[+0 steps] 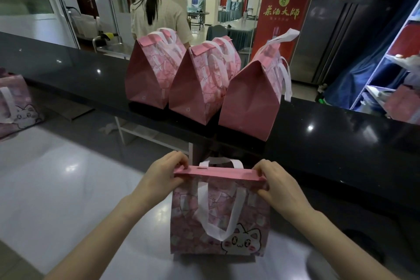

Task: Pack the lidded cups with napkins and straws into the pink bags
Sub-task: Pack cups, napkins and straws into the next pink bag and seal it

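A pink bag [218, 218] with a cat drawing and white handles stands upright on the steel counter right in front of me. Its top is folded over into a flat pink strip. My left hand [163, 173] pinches the left end of that strip and my right hand [275, 182] pinches the right end. Three closed pink bags [150, 75] [200, 84] [252, 98] stand in a row on the raised black ledge behind it. No cups, napkins or straws show; the bags' contents are hidden.
The black ledge [341, 134] runs across the view above the steel counter [56, 184]. Another pink cat bag [16, 107] lies at the far left. A person [159, 11] stands beyond the ledge, back turned. A red banner [281, 16] and shelves [397, 59] are at right.
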A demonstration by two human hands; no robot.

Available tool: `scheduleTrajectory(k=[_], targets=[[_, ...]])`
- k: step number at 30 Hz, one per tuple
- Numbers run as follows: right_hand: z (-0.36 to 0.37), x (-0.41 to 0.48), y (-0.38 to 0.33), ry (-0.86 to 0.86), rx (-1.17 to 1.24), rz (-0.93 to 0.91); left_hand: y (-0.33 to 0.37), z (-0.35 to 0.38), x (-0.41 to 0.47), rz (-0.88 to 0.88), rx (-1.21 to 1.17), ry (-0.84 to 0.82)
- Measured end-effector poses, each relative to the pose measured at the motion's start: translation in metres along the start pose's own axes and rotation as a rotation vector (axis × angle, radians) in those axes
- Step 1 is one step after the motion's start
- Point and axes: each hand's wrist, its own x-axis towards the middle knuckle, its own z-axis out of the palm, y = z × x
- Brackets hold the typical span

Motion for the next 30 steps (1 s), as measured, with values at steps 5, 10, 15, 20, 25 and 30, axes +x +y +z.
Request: scheduleTrajectory(k=[5, 10, 15, 20, 25, 30], targets=[[-0.003, -0.006, -0.004, -0.015, -0.066, -0.106, 0.009, -0.011, -0.008, 0.023, 0.06, -0.094], [-0.004, -0.013, -0.006, -0.024, -0.096, -0.139, 0.021, -0.017, -0.015, 0.078, 0.213, -0.076], [-0.01, -0.014, -0.007, 0.015, -0.092, -0.117, 0.039, -0.001, -0.012, 0.107, 0.201, -0.013], [-0.009, -0.015, -0.015, -0.038, 0.026, -0.034, 0.048, 0.013, -0.017, 0.077, 0.187, 0.0], [-0.003, -0.017, -0.022, -0.027, 0.007, -0.021, 0.045, 0.018, -0.018, 0.002, 0.207, -0.044], [-0.005, -0.014, -0.029, -0.039, -0.017, 0.0, 0.049, 0.019, -0.02, 0.001, 0.248, -0.012]])
